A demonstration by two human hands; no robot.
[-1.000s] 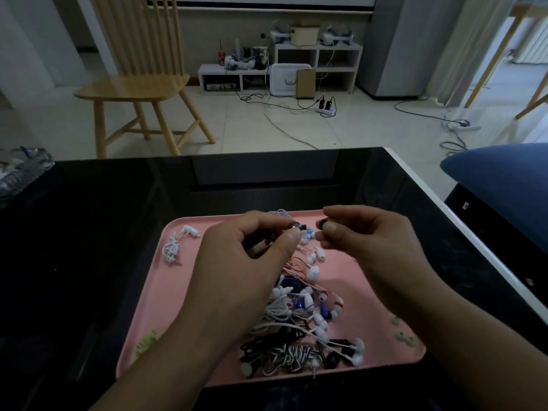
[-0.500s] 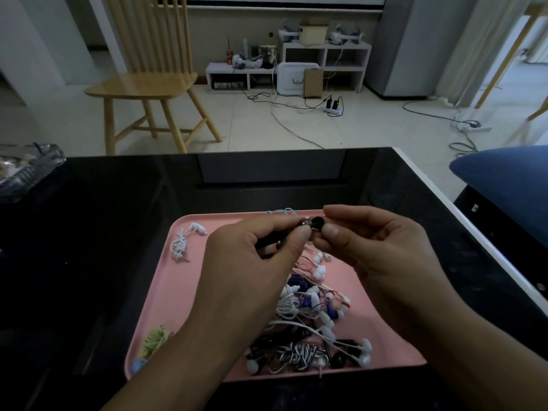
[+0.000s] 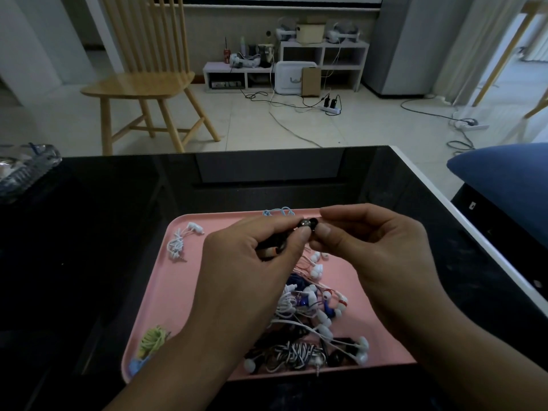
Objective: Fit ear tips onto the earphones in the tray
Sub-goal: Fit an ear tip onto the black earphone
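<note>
Above the pink tray (image 3: 154, 304), my left hand (image 3: 255, 262) pinches a dark earphone (image 3: 304, 223) between thumb and forefinger. My right hand (image 3: 367, 247) pinches a black ear tip (image 3: 313, 223) and holds it against the earphone's end. A tangled heap of white, blue, red and black earphones (image 3: 311, 315) lies in the tray under my hands. A white earphone bundle (image 3: 178, 241) lies at the tray's far left, a yellow-green one (image 3: 152, 341) at its near left corner.
The tray rests on a glossy black table (image 3: 89, 232) whose white right edge (image 3: 462, 221) runs diagonally. A clear glass dish (image 3: 23, 167) stands at the far left. A wooden chair (image 3: 142, 84) and floor cables lie beyond; a blue cushion (image 3: 504, 179) sits right.
My hands have come together: the ear tip in my right hand, apart from the earphone a second ago, now touches its end. The view has shifted slightly.
</note>
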